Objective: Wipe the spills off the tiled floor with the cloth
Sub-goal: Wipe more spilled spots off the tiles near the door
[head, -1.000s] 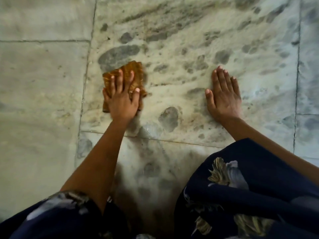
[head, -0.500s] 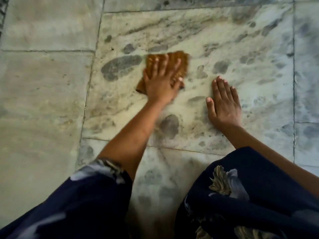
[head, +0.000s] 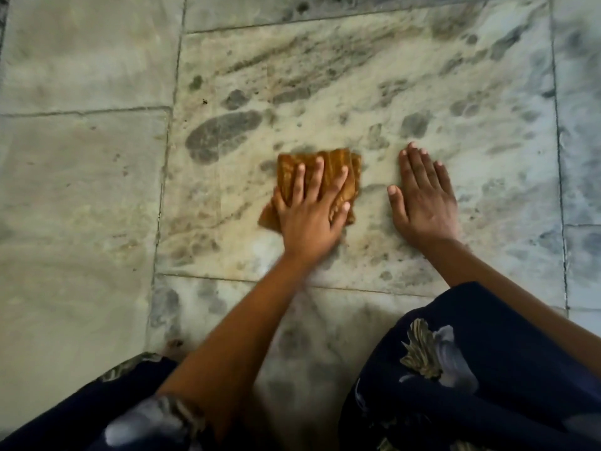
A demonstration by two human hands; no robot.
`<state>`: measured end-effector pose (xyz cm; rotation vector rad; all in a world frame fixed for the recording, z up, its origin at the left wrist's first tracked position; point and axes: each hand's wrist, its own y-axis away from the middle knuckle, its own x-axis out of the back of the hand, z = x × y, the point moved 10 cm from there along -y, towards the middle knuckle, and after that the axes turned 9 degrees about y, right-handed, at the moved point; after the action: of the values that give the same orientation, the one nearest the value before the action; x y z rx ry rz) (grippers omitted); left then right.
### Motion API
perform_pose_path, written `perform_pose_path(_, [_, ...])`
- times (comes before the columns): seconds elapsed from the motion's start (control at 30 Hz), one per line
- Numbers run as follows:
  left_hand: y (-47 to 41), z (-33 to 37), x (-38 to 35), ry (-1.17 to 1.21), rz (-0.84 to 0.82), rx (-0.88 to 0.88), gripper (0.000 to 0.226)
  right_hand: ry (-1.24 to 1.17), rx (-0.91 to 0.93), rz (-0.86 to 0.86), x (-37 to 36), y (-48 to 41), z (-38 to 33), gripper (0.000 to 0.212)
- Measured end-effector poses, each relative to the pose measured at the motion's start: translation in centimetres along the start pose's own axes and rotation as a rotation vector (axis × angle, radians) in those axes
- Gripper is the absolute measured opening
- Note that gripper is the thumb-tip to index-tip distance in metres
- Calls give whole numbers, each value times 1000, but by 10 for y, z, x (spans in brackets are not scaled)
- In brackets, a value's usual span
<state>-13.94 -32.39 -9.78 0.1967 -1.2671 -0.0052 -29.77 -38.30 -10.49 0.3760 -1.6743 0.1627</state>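
Note:
A folded orange-brown cloth [head: 344, 164] lies flat on the mottled marble floor tile [head: 325, 92]. My left hand [head: 310, 216] presses down on the cloth with fingers spread over it, covering its near half. My right hand [head: 422, 196] rests flat on the same tile just right of the cloth, fingers together, holding nothing. Dark wet-looking patches [head: 224, 135] mark the tile to the upper left of the cloth and farther back.
Plainer pale tiles [head: 81, 190] lie to the left across a grout line. Bluish tiles [head: 582, 125] run along the right. My knees in dark floral fabric [head: 471, 369] fill the bottom of the view, close behind both hands.
My left hand slid the cloth from the left side of the tile up and right, then back toward me beside the right hand. The right hand stayed planted.

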Motion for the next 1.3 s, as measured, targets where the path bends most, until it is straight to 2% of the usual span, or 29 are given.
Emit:
perform_pose_path(0.07, [-39, -29, 16, -48, -27, -12, 57, -6, 0, -7, -1, 0, 0, 67])
perform_pose_path(0.17, [-66, -111, 47, -18, 41, 213, 56, -6, -3, -5, -1, 0, 1, 68])
perform_pose_path(0.27, [-35, -168, 60, 52, 131, 459, 57, -3, -5, -11, -2, 0, 1, 67])
perform_pose_path(0.33, [1, -164, 54, 91, 169, 590, 58, 6, -4, -14, -2, -1, 0, 67])
perform_pose_path(0.4, [26, -117, 34, 88, 116, 553, 63, 15, -6, -20, -2, -1, 1, 68])
perform_pose_path(0.47, [25, -55, 15, 73, 60, 374, 63, 17, -12, -21, -1, -1, 1, 67])
perform_pose_path(0.53, [-8, -11, 9, 44, 36, 180, 60, 24, -4, -17, 0, -2, -1, 67])
perform_pose_path(0.6, [-65, -3, 14, 12, 3, 66, 58, 25, 7, -18, 0, -2, -1, 68])
perform_pose_path(0.7, [-144, -43, 42, 0, 13, 105, 58, 29, 17, -29, 1, -2, -2, 69])
perform_pose_path(0.8, [-174, -117, 68, 26, 39, 291, 57, 47, 14, -30, 2, 0, 0, 68])
perform_pose_path(0.93, [-123, -208, 90, 82, 111, 575, 58, 38, 13, -23, 1, 0, -1, 68])
perform_pose_path(1.0, [-79, -215, 86, 102, 164, 662, 57, 42, 14, -20, 2, 0, -1, 68])
perform_pose_path(1.07, [-31, -191, 70, 111, 224, 691, 56, 46, 16, -23, 1, 1, -2, 68])
perform_pose_path(1.13, [15, -144, 47, 112, 221, 623, 58, 45, 13, -25, 2, 0, -1, 68])
perform_pose_path(1.23, [81, -75, 8, 70, 111, 361, 60, 48, 15, -36, 0, 1, 0, 69])
perform_pose_path(1.3, [112, -79, 3, 73, 79, 323, 60, 56, 14, -36, -1, 1, 0, 69])
